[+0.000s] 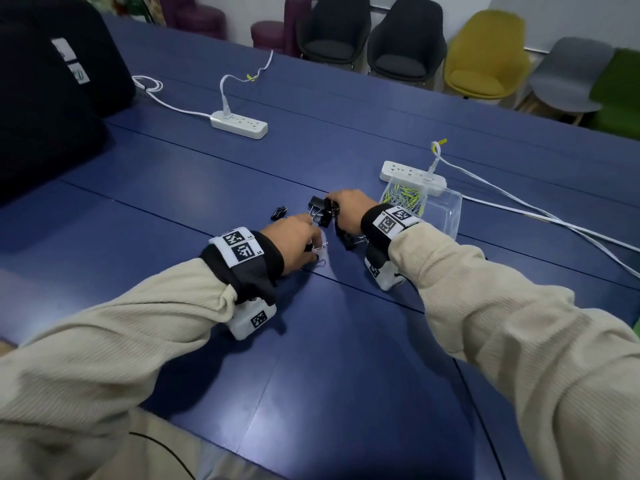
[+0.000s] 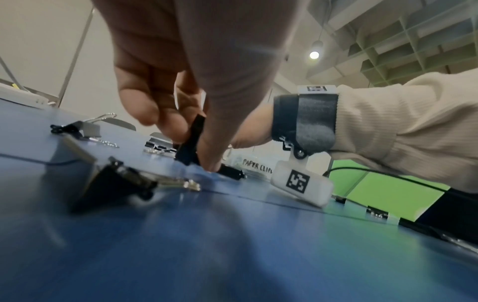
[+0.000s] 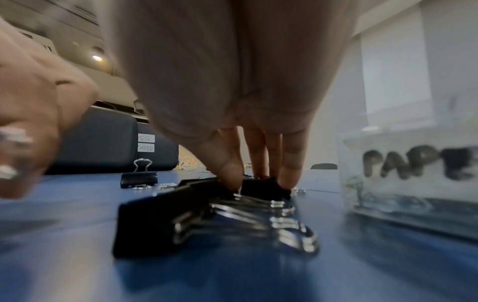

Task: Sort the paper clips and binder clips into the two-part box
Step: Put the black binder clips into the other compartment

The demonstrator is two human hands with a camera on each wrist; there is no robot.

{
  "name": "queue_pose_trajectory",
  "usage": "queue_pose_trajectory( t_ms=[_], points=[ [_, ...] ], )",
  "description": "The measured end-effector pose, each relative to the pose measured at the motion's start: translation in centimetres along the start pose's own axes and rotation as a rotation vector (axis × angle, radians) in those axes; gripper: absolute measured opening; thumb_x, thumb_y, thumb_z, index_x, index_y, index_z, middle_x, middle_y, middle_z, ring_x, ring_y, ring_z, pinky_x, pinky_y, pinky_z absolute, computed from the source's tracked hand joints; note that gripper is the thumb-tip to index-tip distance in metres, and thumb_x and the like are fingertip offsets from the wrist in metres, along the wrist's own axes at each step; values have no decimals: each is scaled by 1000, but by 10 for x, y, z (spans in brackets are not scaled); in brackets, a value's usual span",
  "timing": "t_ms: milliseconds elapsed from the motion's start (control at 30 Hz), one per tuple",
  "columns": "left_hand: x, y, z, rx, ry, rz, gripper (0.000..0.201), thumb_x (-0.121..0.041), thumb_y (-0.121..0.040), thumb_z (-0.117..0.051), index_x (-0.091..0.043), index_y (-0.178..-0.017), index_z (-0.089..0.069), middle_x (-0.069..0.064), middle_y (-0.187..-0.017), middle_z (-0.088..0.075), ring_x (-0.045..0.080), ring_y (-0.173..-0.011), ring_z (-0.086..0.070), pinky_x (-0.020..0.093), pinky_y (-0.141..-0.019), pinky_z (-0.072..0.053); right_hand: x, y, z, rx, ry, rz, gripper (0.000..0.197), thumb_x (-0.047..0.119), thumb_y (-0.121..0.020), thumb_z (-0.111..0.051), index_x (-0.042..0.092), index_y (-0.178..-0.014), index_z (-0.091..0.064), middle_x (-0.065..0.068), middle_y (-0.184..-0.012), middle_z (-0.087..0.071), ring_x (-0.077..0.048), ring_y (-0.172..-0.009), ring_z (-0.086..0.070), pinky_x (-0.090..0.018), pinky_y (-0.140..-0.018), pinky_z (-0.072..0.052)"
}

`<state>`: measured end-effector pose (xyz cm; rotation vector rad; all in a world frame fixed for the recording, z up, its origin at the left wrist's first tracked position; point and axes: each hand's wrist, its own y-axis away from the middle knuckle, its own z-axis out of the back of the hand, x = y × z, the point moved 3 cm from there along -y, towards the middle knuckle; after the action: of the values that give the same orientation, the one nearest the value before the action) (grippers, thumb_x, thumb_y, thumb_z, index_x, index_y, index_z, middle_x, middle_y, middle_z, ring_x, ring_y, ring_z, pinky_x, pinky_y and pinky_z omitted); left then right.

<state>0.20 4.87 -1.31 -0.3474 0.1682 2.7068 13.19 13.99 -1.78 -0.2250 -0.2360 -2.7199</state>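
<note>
Several black binder clips lie in a loose heap on the blue table between my hands. My left hand pinches one black binder clip between thumb and fingers, just above the table. My right hand reaches down into the heap, its thumb and fingertips pinching another black clip. A large clip lies in front of that wrist. The clear two-part box stands right of my right hand; yellow and silver paper clips fill its far part. Its label reads PAPER CLIPS.
A small binder clip lies apart to the left of the heap. Two white power strips with cables lie further back. A black bag sits at far left. Chairs line the far side.
</note>
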Motion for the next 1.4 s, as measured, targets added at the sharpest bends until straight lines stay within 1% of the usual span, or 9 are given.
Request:
queue_pose_trajectory(
  t_ms=[267, 467, 600, 733, 867, 967, 1067, 1233, 1400],
  points=[
    [35, 2, 34, -341, 237, 151, 19, -34, -88, -61, -17, -82, -57, 3, -90, -48, 21, -80, -49, 29, -77, -38, -13, 9, -1, -80, 26, -4, 36, 1, -81, -59, 13, -114, -67, -16, -110, -66, -34, -102, -63, -39, -86, -54],
    [66, -8, 42, -314, 383, 252, 16, -25, -99, -40, -10, -97, -46, 5, -87, -69, 26, -78, -64, 34, -77, -48, -28, 18, 12, -288, -391, -179, 23, 3, -81, -60, 10, -99, -72, -9, -101, -72, -22, -94, -65, -23, -82, -49],
    [70, -22, 38, -307, 297, 266, 19, -14, -95, -39, -4, -106, -50, 15, -99, -67, 34, -90, -62, 36, -82, -46, -30, 26, 17, -275, -795, -307, 22, 0, -88, -50, 16, -77, -60, -5, -78, -65, -16, -65, -61, -21, -51, -46],
    [75, -38, 29, -160, 160, 359, 39, -45, -91, -50, -10, -107, -52, 11, -108, -61, 32, -101, -56, 39, -87, -46, -26, 38, 14, -131, -1443, -428, 29, -10, -83, -28, 14, -72, -39, -7, -68, -53, -17, -51, -52, -19, -46, -29],
    [75, -48, 19, 7, -16, 283, 75, -69, -76, -57, -13, -125, -46, 11, -124, -53, 31, -111, -54, 40, -93, -46, -29, 54, 19, -65, -1633, -414, 12, 10, -67, -48, 16, -69, -38, -10, -83, -52, -19, -58, -50, -23, -52, -35],
    [74, -52, 14, 26, -106, 205, 49, -52, -82, -61, -13, -111, -53, 13, -114, -57, 32, -102, -56, 40, -88, -47, -36, 63, 21, 18, -1495, -436, 35, 39, -79, -65, 21, -64, -39, -5, -70, -54, -16, -52, -44, -21, -45, -29],
    [71, -51, 10, 13, -121, 170, 26, -34, -89, -56, -11, -100, -56, 14, -109, -55, 35, -100, -56, 40, -87, -47, -44, 71, 22, -71, -1032, -428, 49, 64, -84, -54, 19, -67, -45, -1, -58, -59, -14, -45, -47, -17, -38, -28],
    [71, -44, 9, -31, -75, 146, 24, -33, -88, -59, -12, -96, -52, 13, -108, -53, 34, -96, -55, 40, -85, -46, -52, 87, 16, -39, -798, -349, 50, 41, -98, -43, 13, -56, -45, -1, -45, -54, -17, -39, -45, -19, -38, -31],
    [79, -30, 6, -18, -48, 204, 36, -43, -84, -63, -13, -97, -47, 10, -106, -53, 32, -97, -55, 38, -84, -45, -54, 94, 13, -138, -227, -172, 48, 36, -98, -37, 10, -66, -60, -7, -69, -64, -24, -67, -58, -34, -72, -49]
  ],
)
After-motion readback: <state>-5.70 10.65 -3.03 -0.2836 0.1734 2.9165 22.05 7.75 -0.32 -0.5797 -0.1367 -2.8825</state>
